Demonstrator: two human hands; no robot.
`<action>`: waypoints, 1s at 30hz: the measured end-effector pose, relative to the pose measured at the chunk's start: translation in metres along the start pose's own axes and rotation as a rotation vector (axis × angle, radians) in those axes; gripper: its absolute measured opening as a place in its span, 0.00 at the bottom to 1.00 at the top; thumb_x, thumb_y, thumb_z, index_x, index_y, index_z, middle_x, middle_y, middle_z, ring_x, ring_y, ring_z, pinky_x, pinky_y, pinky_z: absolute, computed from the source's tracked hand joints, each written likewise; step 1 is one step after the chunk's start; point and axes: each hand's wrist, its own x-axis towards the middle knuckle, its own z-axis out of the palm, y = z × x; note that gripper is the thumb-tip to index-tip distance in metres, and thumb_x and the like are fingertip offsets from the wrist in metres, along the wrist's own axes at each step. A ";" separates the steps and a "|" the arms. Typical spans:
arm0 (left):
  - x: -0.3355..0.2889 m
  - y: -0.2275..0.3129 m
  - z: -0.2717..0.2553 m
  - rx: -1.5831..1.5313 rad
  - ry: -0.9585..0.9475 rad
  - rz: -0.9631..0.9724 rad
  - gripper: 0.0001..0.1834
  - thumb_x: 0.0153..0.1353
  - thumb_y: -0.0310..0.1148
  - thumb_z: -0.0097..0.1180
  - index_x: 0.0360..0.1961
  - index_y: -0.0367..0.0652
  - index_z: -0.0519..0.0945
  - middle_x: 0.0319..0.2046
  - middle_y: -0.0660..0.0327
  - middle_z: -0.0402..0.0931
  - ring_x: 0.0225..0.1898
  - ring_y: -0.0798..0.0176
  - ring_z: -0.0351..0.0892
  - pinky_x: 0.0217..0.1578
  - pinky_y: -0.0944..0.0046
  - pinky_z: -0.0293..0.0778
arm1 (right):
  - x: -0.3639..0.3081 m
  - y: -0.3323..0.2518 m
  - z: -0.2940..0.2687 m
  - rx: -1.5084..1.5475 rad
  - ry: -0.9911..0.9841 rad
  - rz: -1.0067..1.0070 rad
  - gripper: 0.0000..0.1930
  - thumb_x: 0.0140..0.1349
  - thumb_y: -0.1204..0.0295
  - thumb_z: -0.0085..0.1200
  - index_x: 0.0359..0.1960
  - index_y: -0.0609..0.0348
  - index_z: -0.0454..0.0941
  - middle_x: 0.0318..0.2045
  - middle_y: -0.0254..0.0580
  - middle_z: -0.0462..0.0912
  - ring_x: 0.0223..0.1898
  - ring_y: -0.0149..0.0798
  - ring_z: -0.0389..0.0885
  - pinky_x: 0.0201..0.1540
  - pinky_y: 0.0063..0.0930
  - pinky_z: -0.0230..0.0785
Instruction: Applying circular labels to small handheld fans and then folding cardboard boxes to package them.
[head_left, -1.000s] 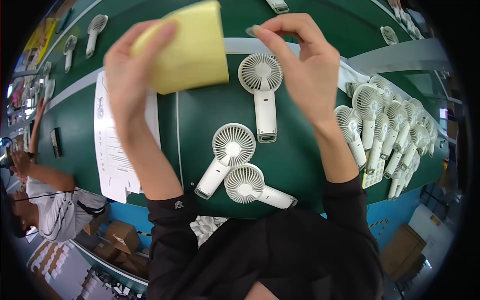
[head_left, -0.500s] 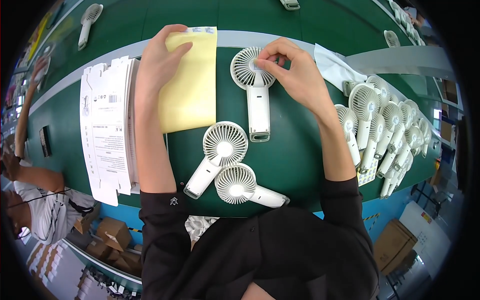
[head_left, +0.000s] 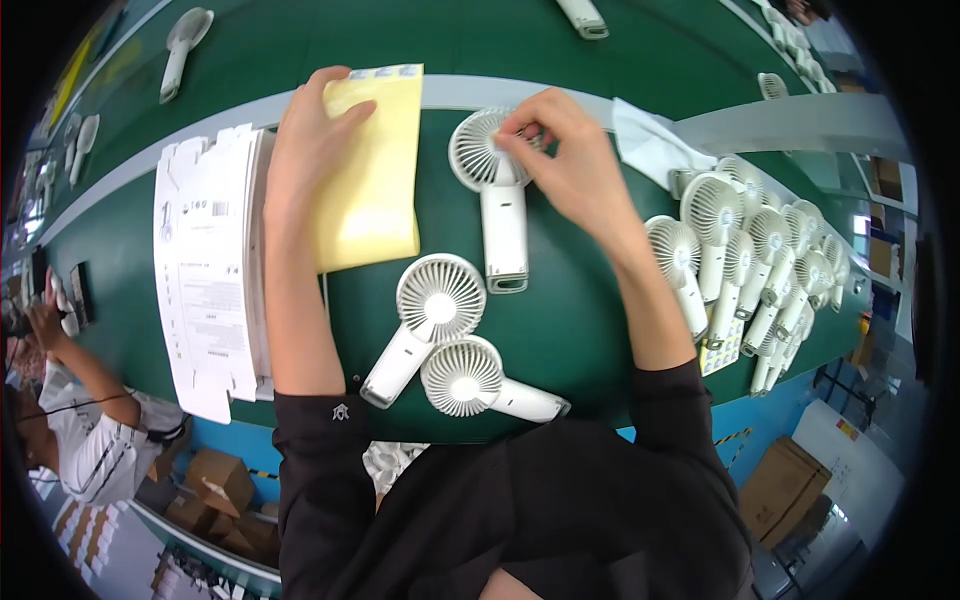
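Note:
My left hand point(head_left: 312, 135) grips a yellow sticker sheet point(head_left: 375, 190) by its left side, thumb on top; small grey labels line its far edge. A white handheld fan point(head_left: 505, 230) lies in front of me, its round head away from me. Over the fan head's middle, my right hand point(head_left: 565, 150) has thumb and fingertips pinched together; anything between them is hidden. Nearer to me lie two more white fans: one fan point(head_left: 400, 355) slants down to the left, and the other fan point(head_left: 525, 398) points its handle right, the heads touching.
Flat white printed cartons point(head_left: 210, 290) are stacked left of my left arm. On the right, several white fans point(head_left: 770, 240) lie heaped beside a white cloth point(head_left: 655, 145). A grey rail point(head_left: 790, 120) crosses behind them. A co-worker point(head_left: 85, 420) sits at the far left.
The whole view has shifted slightly. My right fingertips stay at the fan head, and the left hand keeps its hold on the sheet. The co-worker's raised arm has come down toward the table's near side.

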 end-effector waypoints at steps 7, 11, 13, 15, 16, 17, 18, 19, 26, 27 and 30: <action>-0.004 0.000 -0.001 -0.036 0.009 -0.027 0.29 0.64 0.36 0.59 0.65 0.42 0.68 0.58 0.46 0.73 0.56 0.47 0.76 0.55 0.56 0.72 | -0.004 0.012 0.015 -0.031 0.071 -0.088 0.14 0.60 0.68 0.66 0.43 0.61 0.77 0.42 0.43 0.74 0.46 0.43 0.74 0.49 0.33 0.68; 0.006 -0.010 0.009 0.076 0.056 0.187 0.27 0.66 0.34 0.58 0.64 0.41 0.68 0.56 0.45 0.71 0.54 0.42 0.76 0.55 0.54 0.72 | -0.002 0.018 0.018 -0.006 0.151 -0.051 0.10 0.65 0.71 0.59 0.45 0.61 0.76 0.40 0.46 0.75 0.40 0.47 0.76 0.46 0.37 0.70; 0.008 -0.008 0.021 0.078 0.100 0.203 0.26 0.66 0.34 0.57 0.64 0.40 0.68 0.55 0.44 0.70 0.53 0.42 0.75 0.55 0.53 0.72 | -0.005 0.015 0.013 -0.060 0.376 0.073 0.12 0.66 0.68 0.58 0.44 0.63 0.73 0.37 0.47 0.76 0.36 0.49 0.77 0.43 0.40 0.71; 0.004 0.002 0.019 0.087 0.167 0.177 0.24 0.67 0.31 0.55 0.63 0.37 0.69 0.55 0.41 0.67 0.54 0.38 0.74 0.55 0.51 0.71 | -0.016 -0.002 0.009 -0.263 0.381 0.057 0.16 0.65 0.64 0.60 0.43 0.63 0.72 0.36 0.48 0.76 0.36 0.50 0.78 0.42 0.40 0.71; 0.002 0.002 0.015 0.100 0.189 0.183 0.24 0.67 0.31 0.55 0.63 0.37 0.69 0.55 0.41 0.67 0.54 0.38 0.74 0.55 0.51 0.71 | -0.024 -0.016 0.008 -0.476 0.378 0.057 0.19 0.63 0.60 0.62 0.41 0.64 0.70 0.36 0.49 0.77 0.36 0.51 0.78 0.41 0.41 0.72; 0.003 -0.001 0.015 0.105 0.223 0.209 0.24 0.67 0.29 0.56 0.63 0.36 0.69 0.55 0.40 0.66 0.55 0.37 0.73 0.56 0.51 0.71 | -0.031 -0.032 0.008 -0.450 0.249 0.155 0.23 0.60 0.56 0.64 0.40 0.64 0.69 0.36 0.50 0.77 0.36 0.53 0.79 0.40 0.42 0.72; 0.004 -0.004 0.015 0.116 0.260 0.232 0.24 0.66 0.28 0.56 0.62 0.35 0.69 0.55 0.39 0.66 0.56 0.36 0.71 0.57 0.50 0.70 | -0.041 -0.047 0.011 -0.419 0.116 0.250 0.28 0.57 0.52 0.66 0.38 0.64 0.68 0.36 0.51 0.78 0.36 0.56 0.80 0.39 0.44 0.73; 0.006 -0.004 0.023 0.153 0.302 0.286 0.24 0.65 0.26 0.57 0.61 0.33 0.70 0.56 0.37 0.64 0.58 0.34 0.69 0.58 0.49 0.69 | -0.056 -0.047 0.016 -0.390 0.058 0.213 0.29 0.55 0.51 0.68 0.39 0.64 0.67 0.36 0.53 0.78 0.35 0.57 0.80 0.38 0.46 0.73; -0.007 -0.003 0.033 0.487 0.220 0.585 0.27 0.66 0.40 0.57 0.61 0.34 0.72 0.66 0.38 0.62 0.69 0.33 0.58 0.68 0.43 0.57 | -0.043 -0.022 0.011 -0.101 -0.055 0.252 0.24 0.51 0.62 0.67 0.40 0.60 0.64 0.31 0.58 0.79 0.35 0.60 0.82 0.37 0.46 0.72; -0.013 -0.007 0.035 0.479 0.210 0.539 0.28 0.67 0.43 0.57 0.61 0.35 0.72 0.67 0.38 0.62 0.70 0.33 0.57 0.68 0.42 0.56 | -0.030 -0.023 0.007 -0.120 -0.054 0.263 0.24 0.51 0.62 0.66 0.40 0.60 0.64 0.31 0.59 0.80 0.36 0.59 0.82 0.39 0.46 0.73; -0.030 -0.007 0.030 0.438 0.142 0.439 0.33 0.68 0.52 0.53 0.64 0.37 0.70 0.68 0.40 0.61 0.71 0.35 0.55 0.69 0.42 0.53 | 0.016 -0.009 0.001 -0.058 -0.088 0.331 0.24 0.49 0.63 0.67 0.41 0.59 0.66 0.32 0.52 0.79 0.36 0.48 0.81 0.40 0.39 0.72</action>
